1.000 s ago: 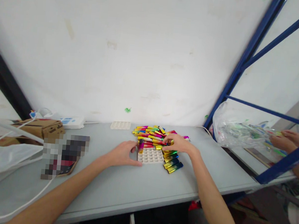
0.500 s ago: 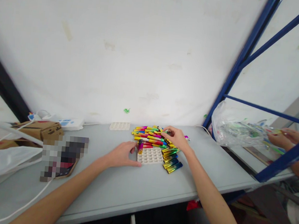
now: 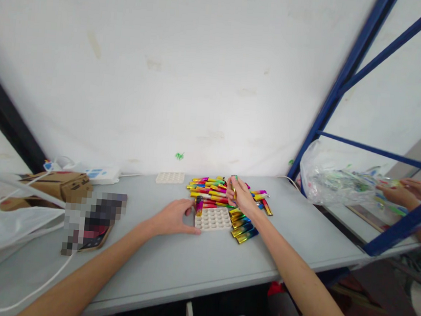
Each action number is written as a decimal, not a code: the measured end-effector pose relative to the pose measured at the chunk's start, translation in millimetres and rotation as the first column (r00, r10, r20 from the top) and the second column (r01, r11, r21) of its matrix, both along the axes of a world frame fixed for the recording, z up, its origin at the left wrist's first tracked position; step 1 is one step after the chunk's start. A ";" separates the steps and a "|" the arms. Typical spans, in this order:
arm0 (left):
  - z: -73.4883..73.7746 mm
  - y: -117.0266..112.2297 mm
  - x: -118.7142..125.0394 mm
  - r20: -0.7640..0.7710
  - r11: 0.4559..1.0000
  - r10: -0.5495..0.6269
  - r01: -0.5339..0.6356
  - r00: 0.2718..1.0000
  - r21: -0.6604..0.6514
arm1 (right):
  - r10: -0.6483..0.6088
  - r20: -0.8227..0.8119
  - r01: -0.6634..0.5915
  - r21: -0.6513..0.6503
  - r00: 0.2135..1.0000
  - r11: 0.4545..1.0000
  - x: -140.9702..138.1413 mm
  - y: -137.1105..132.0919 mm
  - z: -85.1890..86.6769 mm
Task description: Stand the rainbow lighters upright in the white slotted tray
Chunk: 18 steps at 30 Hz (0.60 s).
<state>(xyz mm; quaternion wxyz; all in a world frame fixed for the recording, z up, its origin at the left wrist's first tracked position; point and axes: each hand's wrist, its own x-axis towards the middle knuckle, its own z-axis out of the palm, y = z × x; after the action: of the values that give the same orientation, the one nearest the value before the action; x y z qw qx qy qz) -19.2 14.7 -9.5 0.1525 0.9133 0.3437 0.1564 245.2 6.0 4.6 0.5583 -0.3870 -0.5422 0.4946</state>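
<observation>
So, way out left of the grip, a brown cardboard box is sitting there, contents hidden. Behind the left hand, an off-white pocketed spare tray is lying by the wall. That hand is bracing the left edge of a rectangular, off-white pocketed near tray, thumb and fingers spread wide. Right by its fingertips, one glossy purple-and-yellow upright piece is standing in the back-left corner. Behind that, a heap of shiny multicoloured sticks is lying. The right hand is pinching a slim greenish-gold stick, colour hard to judge here. Looks like the picking-up step; I'd say continuing calls for keeping it upright and the tray steady. Far right, a clear plastic bag is holding greenish stuff.
</observation>
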 end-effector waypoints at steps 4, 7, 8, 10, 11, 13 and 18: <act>-0.1 0.2 -0.1 0.000 1.000 -0.003 0.003 1.000 -0.001 | -0.206 0.239 0.179 0.131 0.949 0.975 -0.5 2.0 -6.5; -0.3 0.3 -0.5 -0.002 1.000 -0.004 0.004 1.000 -0.001 | -0.418 0.392 0.321 0.289 0.820 0.902 1.7 4.6 -11.4; -0.3 0.3 -0.7 -0.002 1.000 -0.005 0.005 1.000 0.001 | -0.464 0.412 0.356 0.313 0.784 0.881 2.3 6.3 -13.6; -0.2 0.2 -0.9 -0.003 1.000 -0.009 0.009 1.000 0.003 | -0.519 0.415 0.416 0.317 0.747 0.852 3.1 10.7 -18.9; 0.0 0.2 -0.8 -0.005 1.000 -0.010 0.010 1.000 0.005 | -0.531 0.404 0.438 0.304 0.745 0.846 3.2 13.0 -21.7; 0.6 0.1 -0.6 -0.011 1.000 -0.009 0.009 1.000 0.006 | -0.527 0.380 0.454 0.269 0.760 0.849 2.7 16.3 -26.1; 1.8 -0.7 -0.1 -0.003 1.000 -0.003 0.003 1.000 0.003 | -0.434 0.386 0.366 0.240 0.814 0.899 -2.0 10.2 -21.3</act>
<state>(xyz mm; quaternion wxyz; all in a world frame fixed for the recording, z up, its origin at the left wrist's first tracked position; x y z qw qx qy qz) -19.2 14.0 -7.8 0.1507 0.9143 0.3423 0.1554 243.2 16.2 -16.7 0.5444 -0.5474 -0.5947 0.2244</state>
